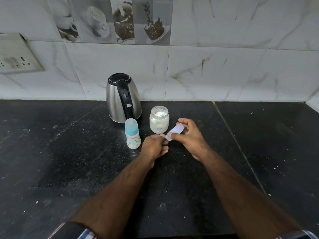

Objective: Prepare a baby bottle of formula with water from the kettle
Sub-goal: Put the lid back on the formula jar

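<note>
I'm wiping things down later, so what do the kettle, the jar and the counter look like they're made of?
Kettle: brushed metal, probably stainless steel, by its dull grey sheen; the lid and handle look like black plastic.
Jar: clear, likely glass, since white powder shows through.
Counter: polished dark stone, perhaps granite, speckled and faintly reflective.

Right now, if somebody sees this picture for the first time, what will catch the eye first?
Probably both hands, left and right, meeting mid-counter to pinch a pale lid. Behind them an open jar of white powder stands right of a capped bottle, with the steel kettle against the wall.
</note>
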